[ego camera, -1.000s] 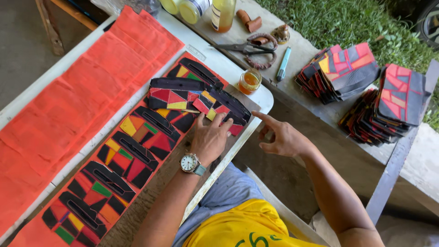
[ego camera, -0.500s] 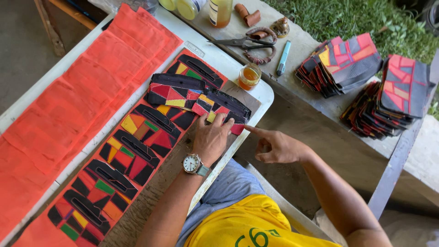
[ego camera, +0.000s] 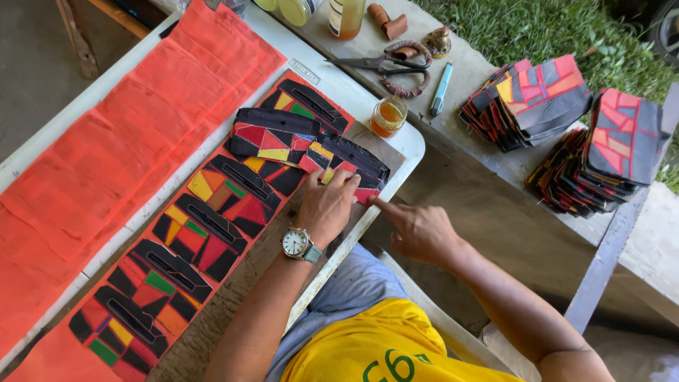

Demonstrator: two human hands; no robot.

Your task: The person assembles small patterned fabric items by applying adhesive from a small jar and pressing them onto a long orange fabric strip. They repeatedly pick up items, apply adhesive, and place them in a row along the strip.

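My left hand [ego camera: 327, 205], with a wristwatch [ego camera: 296, 242] on the wrist, presses down flat on the near end of a long black patchwork strip with red, yellow and green pieces [ego camera: 283, 138], which lies across the white table [ego camera: 407, 145]. My right hand [ego camera: 417, 228] hovers at the table's edge, its index finger pointing at the strip's end by the left fingertips; it holds nothing. Under the strip lies a row of similar patchwork pieces [ego camera: 205, 219] on orange-red cloth [ego camera: 106, 155].
A small jar of amber liquid [ego camera: 387, 115] stands at the table corner. On the bench beyond are scissors [ego camera: 378, 65], a blue pen [ego camera: 440, 88], bottles [ego camera: 345, 15] and two stacks of patchwork pieces [ego camera: 530, 99] [ego camera: 608, 155]. Grass lies behind.
My right hand has moved left toward the strip's end, until its index finger reaches the table edge. My left hand has stayed pressed on the strip.
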